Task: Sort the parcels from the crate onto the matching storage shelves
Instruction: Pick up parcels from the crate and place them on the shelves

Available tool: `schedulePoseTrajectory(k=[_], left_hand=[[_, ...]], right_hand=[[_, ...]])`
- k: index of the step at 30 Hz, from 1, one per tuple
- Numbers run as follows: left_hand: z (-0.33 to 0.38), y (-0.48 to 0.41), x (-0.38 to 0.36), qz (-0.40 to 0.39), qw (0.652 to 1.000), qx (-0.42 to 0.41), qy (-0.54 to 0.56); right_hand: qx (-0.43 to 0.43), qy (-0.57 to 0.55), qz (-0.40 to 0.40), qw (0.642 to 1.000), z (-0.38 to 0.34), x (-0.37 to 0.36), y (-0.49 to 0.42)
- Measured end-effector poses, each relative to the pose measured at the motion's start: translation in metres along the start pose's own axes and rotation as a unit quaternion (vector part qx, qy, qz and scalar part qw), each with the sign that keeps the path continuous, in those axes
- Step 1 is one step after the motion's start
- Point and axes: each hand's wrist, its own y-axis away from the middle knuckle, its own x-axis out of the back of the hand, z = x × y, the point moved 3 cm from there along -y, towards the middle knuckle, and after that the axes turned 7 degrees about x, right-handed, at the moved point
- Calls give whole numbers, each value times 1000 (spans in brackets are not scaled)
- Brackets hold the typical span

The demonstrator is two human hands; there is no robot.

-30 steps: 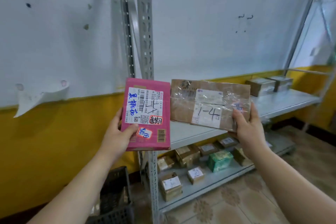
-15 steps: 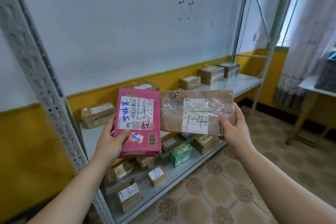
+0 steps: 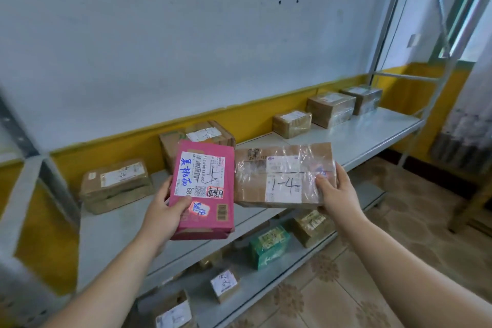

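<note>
- As the view swings right along the rack, the grey upright [image 3: 18,194] slides to the frame's left edge, and the upper shelf [image 3: 359,138] now fills the middle band.
- The left hand [image 3: 162,210] still grips the pink parcel [image 3: 203,189] at centre, thumb on its front and fingers behind.
- The right hand [image 3: 338,194] holds the brown parcel [image 3: 282,176] marked 1-4 just right of it, thumb on the taped face.
- Both parcels hang over the shelf's front edge, not yet set down.
- The matching shelf seems reached, so placing them near the brown boxes [image 3: 330,109] likely comes next.
</note>
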Motion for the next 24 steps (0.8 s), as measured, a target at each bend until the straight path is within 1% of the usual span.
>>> schedulePoseTrajectory(k=[4,6,13,15,18,20,21,22,23,24], left_hand=[[-13,-35,-11,22,999,36,-18],[-25,-50,-14,41,997,62,-21],[-68,-70,-37,128,979,157,-11],[-78,-74,-42,159,972,175,-3],[-84,-82,-53,179,963,202,-15],[-81,-91,-51,188,960,192,-80],[-78,-97,-50,197,957,172,-126],[-75,-103,-47,202,951,136,-189],[-73,-111,-47,196,936,101,-275],[-71,-116,-50,180,908,81,-368]], right_hand=[[-27,23,-26,999,18,-16,-53],[-38,31,-53,997,26,-27,-80],[-78,89,-193,974,60,-76,-166],[-89,90,-207,970,68,-85,-183],[-86,117,-206,968,77,-96,-205],[-54,195,-192,960,80,-98,-219],[-30,261,-190,946,81,-99,-225],[6,335,-193,922,81,-101,-227],[53,402,-206,891,78,-104,-225],[109,460,-232,850,76,-110,-219]])
